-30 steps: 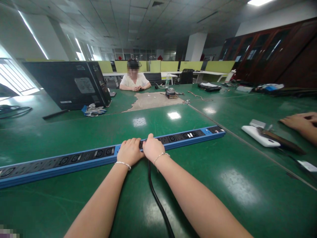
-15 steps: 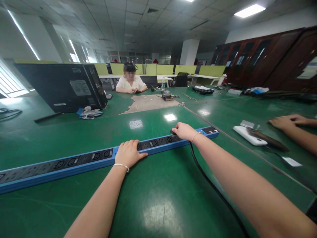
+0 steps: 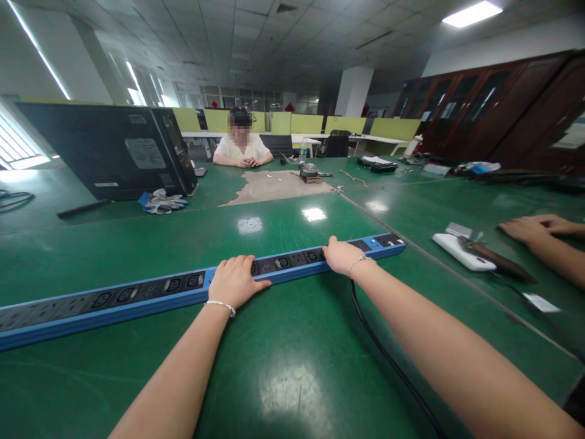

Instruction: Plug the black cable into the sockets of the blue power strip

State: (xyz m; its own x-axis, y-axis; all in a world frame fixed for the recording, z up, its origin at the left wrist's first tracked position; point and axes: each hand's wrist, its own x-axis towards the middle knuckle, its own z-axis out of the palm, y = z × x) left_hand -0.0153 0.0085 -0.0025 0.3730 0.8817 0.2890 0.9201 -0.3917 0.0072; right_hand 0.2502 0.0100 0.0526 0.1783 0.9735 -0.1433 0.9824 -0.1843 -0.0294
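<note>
A long blue power strip (image 3: 286,263) with a row of black sockets lies slantwise across the green table. My left hand (image 3: 234,280) grips it near the middle, fingers over the far edge and thumb along the near side. Further right on the strip, my right hand (image 3: 340,255) is closed low over the sockets around a black plug, which my fingers now hide. A black cable (image 3: 380,349) runs from under that hand toward the table's near edge. Whether the plug sits fully in a socket is hidden.
A black computer case (image 3: 105,152) stands at the left, with gloves (image 3: 162,202) beside it. Across the table (image 3: 292,219) sits a person (image 3: 242,149). Another person's hands (image 3: 532,227) rest at the right, near a white device (image 3: 462,251).
My right hand has moved down closer to the strip, and the black plug that showed at its fingertips is now hidden. My left hand keeps its hold. The view has shifted slightly.
</note>
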